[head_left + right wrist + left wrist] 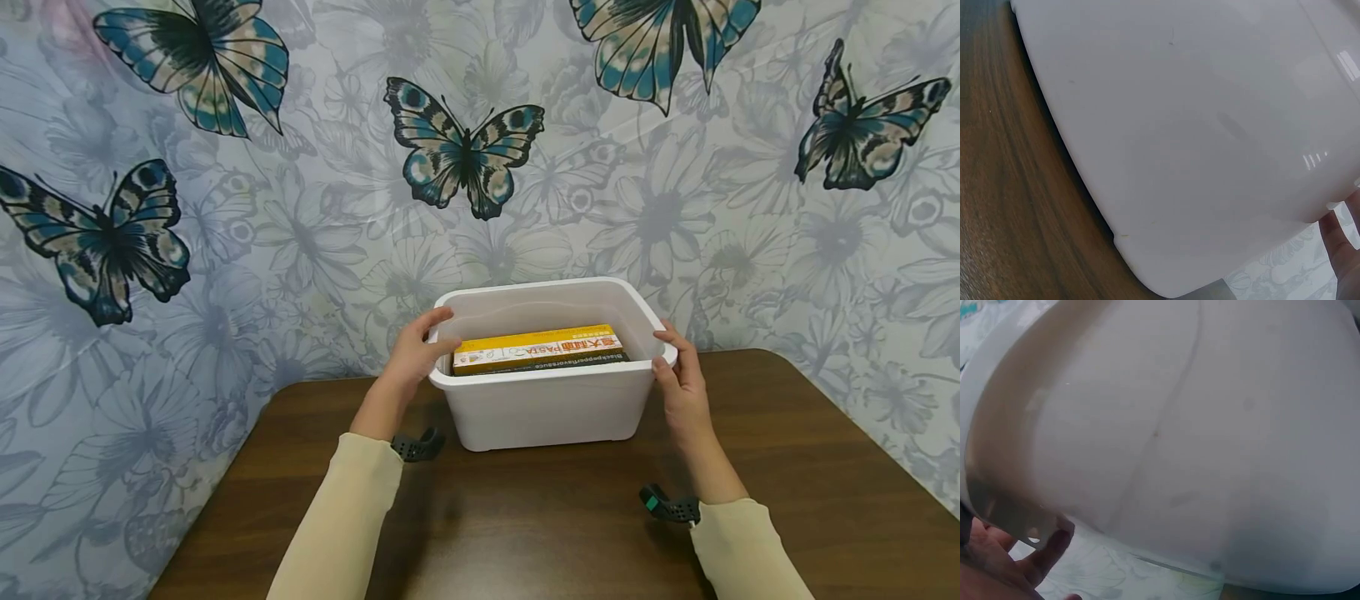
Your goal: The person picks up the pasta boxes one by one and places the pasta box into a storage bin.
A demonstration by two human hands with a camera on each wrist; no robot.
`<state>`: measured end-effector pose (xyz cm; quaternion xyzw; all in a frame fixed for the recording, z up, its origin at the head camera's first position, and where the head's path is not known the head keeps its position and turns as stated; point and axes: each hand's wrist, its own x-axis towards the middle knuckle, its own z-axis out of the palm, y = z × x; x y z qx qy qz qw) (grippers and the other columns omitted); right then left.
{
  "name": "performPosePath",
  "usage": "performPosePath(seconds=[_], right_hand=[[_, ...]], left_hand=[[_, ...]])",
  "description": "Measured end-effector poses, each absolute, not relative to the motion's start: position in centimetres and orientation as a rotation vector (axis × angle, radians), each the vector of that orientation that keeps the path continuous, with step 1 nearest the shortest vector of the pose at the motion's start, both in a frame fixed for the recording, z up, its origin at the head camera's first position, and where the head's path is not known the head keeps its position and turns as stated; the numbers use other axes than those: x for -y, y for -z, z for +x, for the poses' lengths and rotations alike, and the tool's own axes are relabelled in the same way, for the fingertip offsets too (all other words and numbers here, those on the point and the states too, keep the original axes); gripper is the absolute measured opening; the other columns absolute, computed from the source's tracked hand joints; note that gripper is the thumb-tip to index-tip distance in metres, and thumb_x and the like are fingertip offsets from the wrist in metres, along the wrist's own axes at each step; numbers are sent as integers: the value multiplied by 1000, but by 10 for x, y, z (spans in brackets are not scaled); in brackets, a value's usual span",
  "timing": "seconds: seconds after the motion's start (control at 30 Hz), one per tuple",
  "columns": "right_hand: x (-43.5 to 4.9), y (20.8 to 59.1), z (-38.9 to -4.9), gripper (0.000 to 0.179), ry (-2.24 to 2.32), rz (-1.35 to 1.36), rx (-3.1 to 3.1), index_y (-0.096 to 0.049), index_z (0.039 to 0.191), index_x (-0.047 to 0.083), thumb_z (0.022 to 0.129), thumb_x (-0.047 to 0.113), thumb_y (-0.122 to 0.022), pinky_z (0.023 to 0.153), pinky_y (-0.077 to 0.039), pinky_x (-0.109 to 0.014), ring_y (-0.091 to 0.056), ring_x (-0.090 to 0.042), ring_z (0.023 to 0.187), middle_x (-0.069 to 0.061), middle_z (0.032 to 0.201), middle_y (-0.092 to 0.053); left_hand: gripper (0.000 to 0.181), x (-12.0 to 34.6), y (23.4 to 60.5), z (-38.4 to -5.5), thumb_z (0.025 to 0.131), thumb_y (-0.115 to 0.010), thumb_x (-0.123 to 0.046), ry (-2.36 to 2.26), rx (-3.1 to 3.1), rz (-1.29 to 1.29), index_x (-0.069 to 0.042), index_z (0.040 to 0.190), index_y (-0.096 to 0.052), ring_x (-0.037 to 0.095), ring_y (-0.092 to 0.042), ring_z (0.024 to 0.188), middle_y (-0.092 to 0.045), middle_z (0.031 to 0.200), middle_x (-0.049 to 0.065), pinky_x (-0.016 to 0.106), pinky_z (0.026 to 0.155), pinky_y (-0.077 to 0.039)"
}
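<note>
A white plastic bin [551, 412] stands near the back of the table, with a yellow, white and black pasta box [538, 348] lying inside it. My left hand [411, 354] grips the bin's left rim, thumb over the edge. At the opposite end, my right hand [684, 387] holds the right rim between thumb and fingers. The left wrist view is filled by the bin's side wall [1166, 437], with the left fingers [1050, 553] curled at its rim. In the right wrist view, the fingers [1337, 244] reach under the rim at the lower right.
The brown wooden table [525, 517] extends in front of the bin and to both sides. Directly behind it hangs a pale floral cloth [652, 208] printed with several blue butterflies. A dark band [418, 446] circles the left wrist, another band [670, 506] the right.
</note>
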<state>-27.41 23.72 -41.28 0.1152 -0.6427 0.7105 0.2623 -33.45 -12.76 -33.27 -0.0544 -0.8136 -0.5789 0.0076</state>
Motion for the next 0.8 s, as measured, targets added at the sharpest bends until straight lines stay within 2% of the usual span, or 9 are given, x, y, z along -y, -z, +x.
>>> performPosePath(seconds=[0.17, 0.3, 0.53, 0.8], right_hand=[[-236, 413, -274, 39, -1917, 317, 1741, -41, 140, -1, 102, 5, -47, 101, -35, -15, -32, -15, 144, -9, 165, -25], [-236, 414, -273, 39, -1918, 315, 1745, -41, 141, 0, 102, 5, -47, 101, -36, -15, -31, -16, 144, -10, 165, -25], [-238, 412, -271, 40, -1905, 308, 1770, -40, 141, 0, 102, 7, -47, 101, -35, -15, -28, -18, 148, -11, 166, -23], [-241, 412, -270, 39, -1900, 307, 1770, -42, 140, 0, 102, 5, -47, 100, -37, -15, -30, -19, 148, -9, 165, -26]], left_hand=[[51, 128, 340, -330, 100, -56, -9, 1916, 2452, -110, -23, 148, -48, 28, -35, 148, -38, 160, 3, 48, 119, -32], [53, 126, 345, -324, 99, -51, -7, 2005, 2390, -59, -29, 148, -48, 27, -34, 149, -36, 161, 3, 50, 118, -33], [55, 123, 353, -316, 97, -45, -6, 2047, 2311, -106, -26, 148, -48, 19, -18, 155, -27, 164, -11, 51, 124, -20], [48, 126, 365, -305, 103, -46, -16, 2087, 2236, -199, -20, 151, -44, 18, -10, 157, -21, 165, -16, 52, 125, -15]])
